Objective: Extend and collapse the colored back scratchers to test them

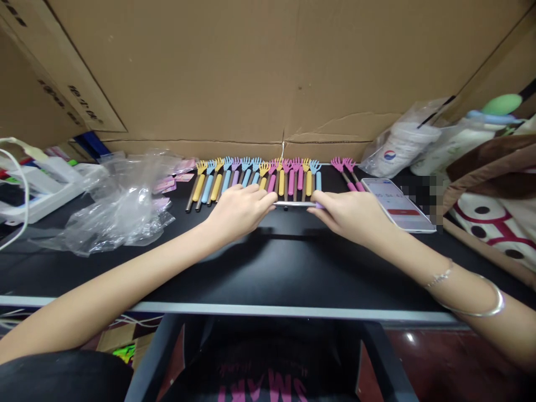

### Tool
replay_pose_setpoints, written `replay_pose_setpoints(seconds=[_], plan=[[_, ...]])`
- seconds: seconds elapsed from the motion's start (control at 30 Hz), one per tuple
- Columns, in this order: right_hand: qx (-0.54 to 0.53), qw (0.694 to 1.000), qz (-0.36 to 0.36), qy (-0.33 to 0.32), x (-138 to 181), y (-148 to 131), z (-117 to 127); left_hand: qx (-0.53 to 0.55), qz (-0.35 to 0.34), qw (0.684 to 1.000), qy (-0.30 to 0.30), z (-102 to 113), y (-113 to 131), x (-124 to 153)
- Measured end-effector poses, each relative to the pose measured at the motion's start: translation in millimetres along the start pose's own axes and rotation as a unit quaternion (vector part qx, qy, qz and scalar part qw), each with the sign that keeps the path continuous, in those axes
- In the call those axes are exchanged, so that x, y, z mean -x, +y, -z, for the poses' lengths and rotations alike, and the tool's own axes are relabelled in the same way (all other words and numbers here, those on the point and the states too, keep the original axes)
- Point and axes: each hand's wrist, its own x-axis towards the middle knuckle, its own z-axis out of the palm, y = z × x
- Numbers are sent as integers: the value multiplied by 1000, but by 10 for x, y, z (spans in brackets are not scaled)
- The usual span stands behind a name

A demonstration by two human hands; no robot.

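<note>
My left hand (240, 209) and my right hand (349, 215) each pinch one end of a thin silver rod (295, 204), held level just above the black table (268, 268). A purple tip shows at the rod's right end. Right behind the rod lies a row of several small back scratchers (255, 176) with yellow, blue, pink and purple hand-shaped heads and metal stems. Two more pink back scratchers (347, 170) lie apart to the right of the row.
A phone (397, 204) lies face up near my right hand. Crumpled clear plastic bags (121, 206) sit at the left, beside a white power strip (42, 190). A cardboard wall (268, 72) closes the back. Bagged cups (400, 148) stand at the right.
</note>
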Motion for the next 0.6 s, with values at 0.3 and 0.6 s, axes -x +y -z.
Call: replay_pose_setpoints(seconds=[0.3, 0.6], plan=[[-4, 1000, 27, 9, -47, -109, 11, -10, -16, 999, 29, 17, 27, -21], [69, 997, 14, -30, 35, 208, 7, -45, -32, 998, 3, -48, -293, 91]])
